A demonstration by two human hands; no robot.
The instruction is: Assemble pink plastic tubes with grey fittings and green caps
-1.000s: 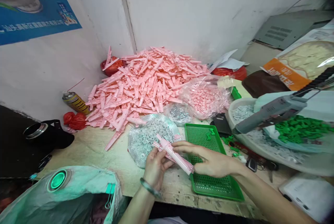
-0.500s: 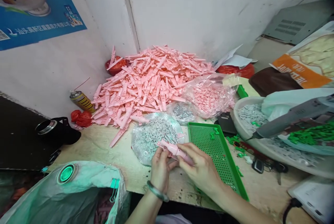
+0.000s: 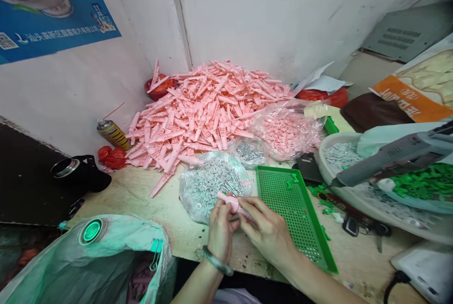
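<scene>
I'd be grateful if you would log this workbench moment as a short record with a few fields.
Left hand: holds a pink plastic part
Right hand: fingertips pinch the same part
Beside the hands: clear bag of grey plastic pieces; green perforated tray
Behind: heap of pink plastic pieces; spray can

You are holding a pink plastic part point(image 3: 234, 206) just beside pale grey pieces point(image 3: 208, 190), while a salmon-pink heap of parts point(image 3: 198, 115) and a bright green tray point(image 3: 295, 228) dotted with rows of holes are showing nearby.
</scene>
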